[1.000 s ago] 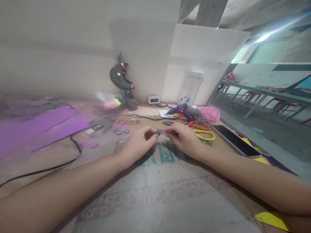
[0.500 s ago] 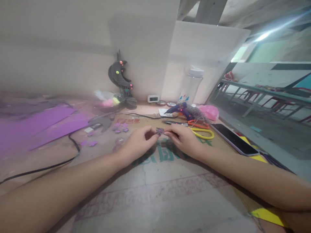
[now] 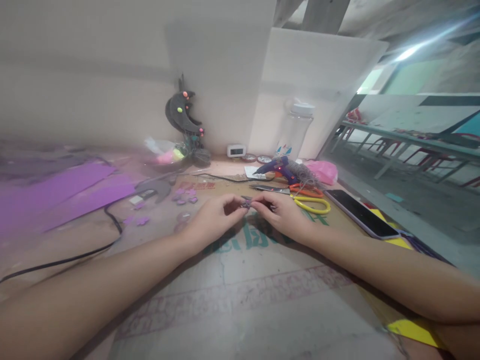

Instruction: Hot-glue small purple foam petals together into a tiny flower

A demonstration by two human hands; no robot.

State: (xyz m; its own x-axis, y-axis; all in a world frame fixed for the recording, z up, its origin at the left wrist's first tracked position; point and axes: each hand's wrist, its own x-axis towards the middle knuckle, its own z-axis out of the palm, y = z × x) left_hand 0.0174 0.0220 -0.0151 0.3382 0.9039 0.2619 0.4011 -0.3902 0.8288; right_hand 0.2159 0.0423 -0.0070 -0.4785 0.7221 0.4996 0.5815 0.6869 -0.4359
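Over the cardboard (image 3: 240,295), my left hand (image 3: 221,212) and my right hand (image 3: 279,212) meet at the fingertips. Both pinch a small purple flower-like piece (image 3: 246,203), partly hidden by the fingers. Its fine detail is too small to make out. Several purple flower cutouts (image 3: 184,196) lie left of my left hand, and another purple cutout (image 3: 143,221) lies farther left. Scissors with yellow and orange handles (image 3: 311,204) rest just behind my right hand. A blue glue gun (image 3: 282,169) with a small red light stands beyond them.
Purple sheets (image 3: 90,192) and a black cord (image 3: 75,259) spread over the left side. A phone (image 3: 362,214) lies at right beside yellow paper (image 3: 414,332). Along the wall are a dark crescent ornament (image 3: 178,112), a small digital clock (image 3: 236,151), a clear bottle (image 3: 294,132) and a pink bag (image 3: 323,172).
My fingertips have shifted slightly around the small purple piece, and the right fingers have turned a little. Both hands stay in nearly the same place.
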